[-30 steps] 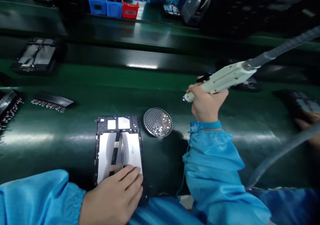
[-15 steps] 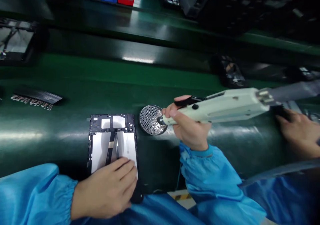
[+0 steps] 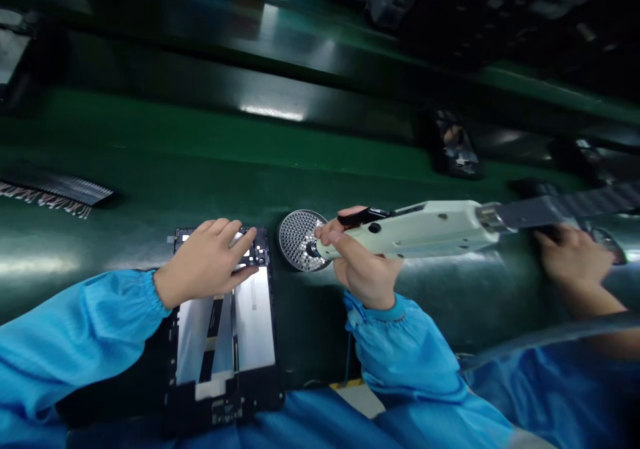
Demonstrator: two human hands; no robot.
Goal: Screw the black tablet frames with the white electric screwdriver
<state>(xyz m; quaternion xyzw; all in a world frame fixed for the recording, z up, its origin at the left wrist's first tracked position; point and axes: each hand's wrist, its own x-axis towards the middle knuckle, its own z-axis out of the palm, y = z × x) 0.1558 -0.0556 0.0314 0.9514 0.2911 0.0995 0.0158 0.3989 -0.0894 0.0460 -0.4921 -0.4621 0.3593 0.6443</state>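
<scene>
On the head view, here's the round dish [image 3: 295, 232], and just left of it lies the opened tablet [image 3: 255, 329]. The left hand [image 3: 210, 259] rests palm-down across the tablet's far end, fingers loose, unclenched. Right of the dish, the right hand [image 3: 367, 272] grips a pale screwdriver [image 3: 430, 228], tip right at the dish! Well to its right, a co-worker's hand [image 3: 575, 256].

The head camera looks forward and steeply down, near the bench [image 3: 210, 182].
</scene>
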